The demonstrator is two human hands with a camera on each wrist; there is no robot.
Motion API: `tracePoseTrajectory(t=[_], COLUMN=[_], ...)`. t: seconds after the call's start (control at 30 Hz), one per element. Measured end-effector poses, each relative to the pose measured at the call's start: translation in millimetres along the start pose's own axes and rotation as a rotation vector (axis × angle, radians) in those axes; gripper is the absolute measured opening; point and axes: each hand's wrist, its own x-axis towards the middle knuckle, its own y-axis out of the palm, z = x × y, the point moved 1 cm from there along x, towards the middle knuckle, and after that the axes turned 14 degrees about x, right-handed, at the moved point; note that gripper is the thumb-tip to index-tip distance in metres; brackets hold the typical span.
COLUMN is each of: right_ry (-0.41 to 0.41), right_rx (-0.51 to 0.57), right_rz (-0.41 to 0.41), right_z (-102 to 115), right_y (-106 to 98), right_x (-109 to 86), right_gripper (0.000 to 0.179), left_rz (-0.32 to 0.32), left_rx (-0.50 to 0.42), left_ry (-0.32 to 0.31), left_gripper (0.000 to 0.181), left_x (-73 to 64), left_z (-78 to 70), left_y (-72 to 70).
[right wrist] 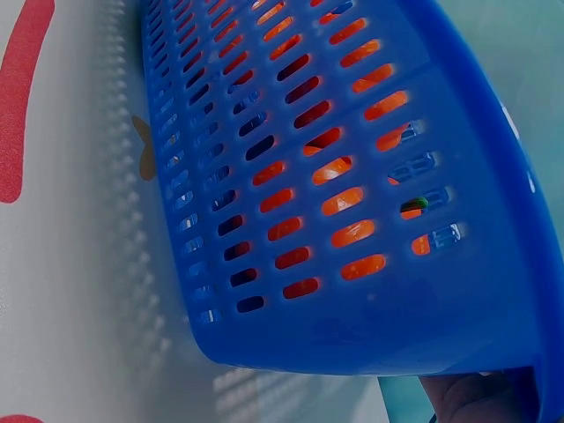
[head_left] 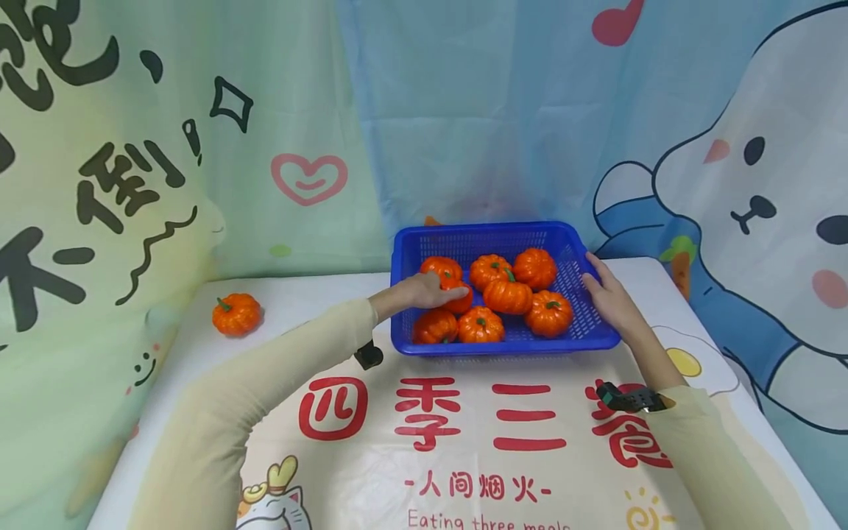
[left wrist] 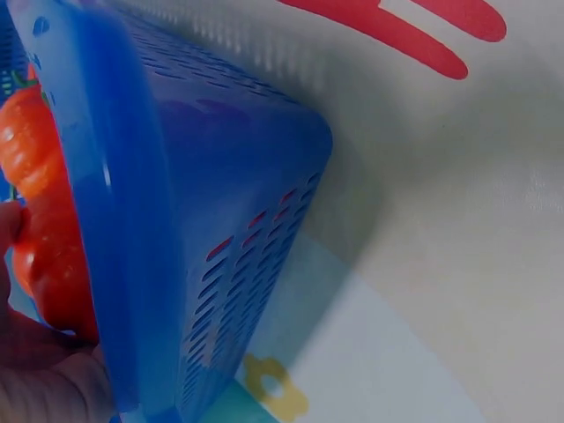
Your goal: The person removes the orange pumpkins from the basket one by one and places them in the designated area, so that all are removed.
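Note:
A blue plastic basket (head_left: 510, 347) with slotted sides stands at the back of the table, holding several small orange pumpkins (head_left: 550, 314). My left hand (head_left: 427, 291) reaches over its left rim and grips a pumpkin (head_left: 460, 298) among the others. In the left wrist view that hand (left wrist: 44, 370) lies behind the near wall, its fingers partly hidden, against the pumpkin (left wrist: 53, 256). At the right end, my right hand (head_left: 612, 298) holds the basket's rim. Only a bit of the right hand (right wrist: 476, 398) shows under the rim in the right wrist view.
One more pumpkin (head_left: 237, 314) sits on the table's left side, apart from the basket. A printed cloth (head_left: 371, 471) with red characters covers the table. Behind the basket hangs a patterned curtain (head_left: 464, 132), close to its back rim.

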Motion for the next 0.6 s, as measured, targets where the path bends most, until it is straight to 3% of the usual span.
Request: tracePoseTrajectory(t=[0.1, 0.27, 0.33, 0.43, 0.5, 0.6], right_ry=[0.005, 0.012, 0.008, -0.004, -0.008, -0.001], right_rx=[0.0, -0.008, -0.016, -0.018, -0.012, -0.003], right_rz=[0.002, 0.011, 0.007, 0.0, 0.003, 0.011], right_z=[-0.5, -1.1, -0.7, 0.3, 1.3, 0.9], right_y=[0.9, 2.4, 1.7, -0.3, -0.8, -1.5], right_x=[0.2, -0.2, -0.3, -0.2, -0.3, -1.5], right_gripper=[0.06, 0.06, 0.06, 0.06, 0.06, 0.06], left_rz=[-0.045, -0.219, -0.271, -0.299, -0.299, -0.305], left_rx=[-0.057, -0.224, -0.291, -0.378, -0.439, -0.559], left_ry=[0.018, 0.098, 0.149, 0.215, 0.246, 0.272], left_gripper=[0.054, 0.056, 0.065, 0.075, 0.077, 0.075], left_x=[-0.9, -19.5, -36.7, -69.6, -94.1, -127.5], left_z=[2.7, 6.3, 5.5, 5.8, 9.3, 19.7], left_y=[0.5, -2.4, -6.4, -8.1, -2.4, 16.8])
